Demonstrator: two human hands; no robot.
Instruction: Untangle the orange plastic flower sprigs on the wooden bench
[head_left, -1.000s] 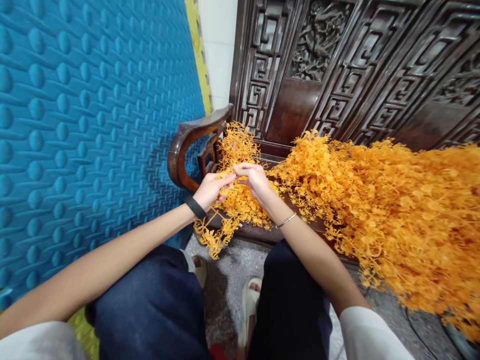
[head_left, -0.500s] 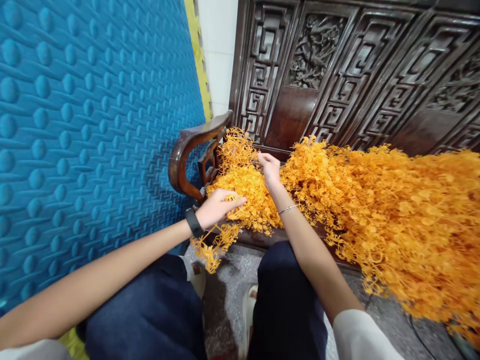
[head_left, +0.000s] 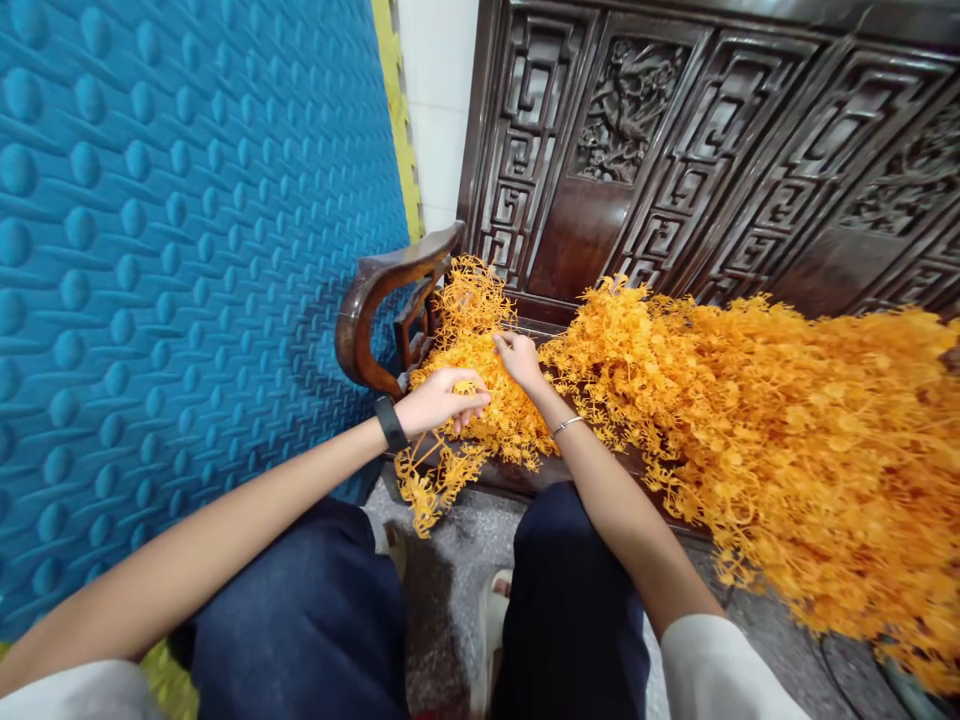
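Observation:
My left hand (head_left: 448, 398), a dark band on its wrist, is curled over the near pile of orange plastic flower-like pieces (head_left: 517, 425). An orange plastic sprig (head_left: 439, 480) hangs below this hand past the bench edge, and its upper end runs up behind the fingers. My right hand (head_left: 519, 360), with a thin bracelet at the wrist, is just above the same pile. Its thumb and forefinger are pinched together; anything between them is too small to make out. Behind the hands, more orange pieces (head_left: 474, 295) lie by the armrest.
A dark carved wooden bench back (head_left: 585, 235) rises behind the pile, and its curved armrest (head_left: 356, 320) stands at left. Blue textured matting (head_left: 187, 250) covers the left side. A large orange heap (head_left: 787, 430) fills the right. A cable (head_left: 832, 670) lies on the floor.
My right hand has moved left and slightly down, closer to my left hand. My left fingers have curled more. The hanging sprig has shifted a little right and up.

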